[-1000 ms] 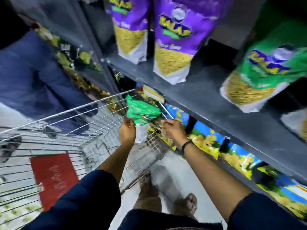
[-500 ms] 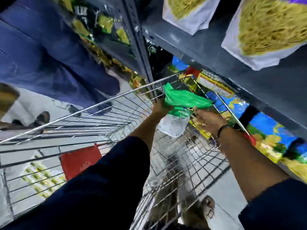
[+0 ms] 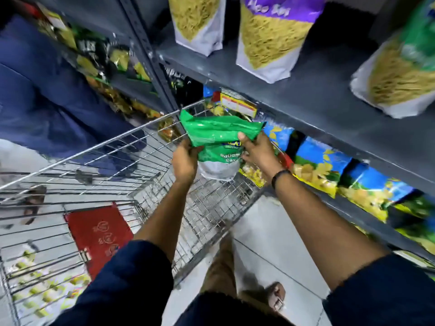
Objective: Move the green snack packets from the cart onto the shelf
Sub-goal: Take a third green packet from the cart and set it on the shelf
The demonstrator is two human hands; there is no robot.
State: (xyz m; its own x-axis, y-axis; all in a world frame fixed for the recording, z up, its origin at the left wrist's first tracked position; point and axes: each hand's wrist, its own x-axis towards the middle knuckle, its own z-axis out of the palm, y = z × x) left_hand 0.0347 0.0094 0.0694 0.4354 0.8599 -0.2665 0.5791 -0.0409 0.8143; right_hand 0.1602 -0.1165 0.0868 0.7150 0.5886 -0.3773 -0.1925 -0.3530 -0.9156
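Note:
A green snack packet (image 3: 219,135) with a clear lower part hangs over the far right corner of the wire cart (image 3: 98,147). My left hand (image 3: 184,162) grips its left side and my right hand (image 3: 257,154) grips its right side, thumb on the green top. The grey shelf (image 3: 313,95) runs just above and right of the packet. On it stands another green packet (image 3: 400,74) at the far right, next to purple packets (image 3: 270,36).
A red flap (image 3: 98,234) and yellow-green packets (image 3: 35,285) lie low in the cart. A lower shelf holds blue and yellow packets (image 3: 317,165). A person in blue trousers (image 3: 42,95) stands past the cart. My sandalled feet (image 3: 275,300) are on the pale floor.
The packet has come up out of the cart, and my right hand has closed on its right side. The view has swung left and down, then back up toward the shelf.

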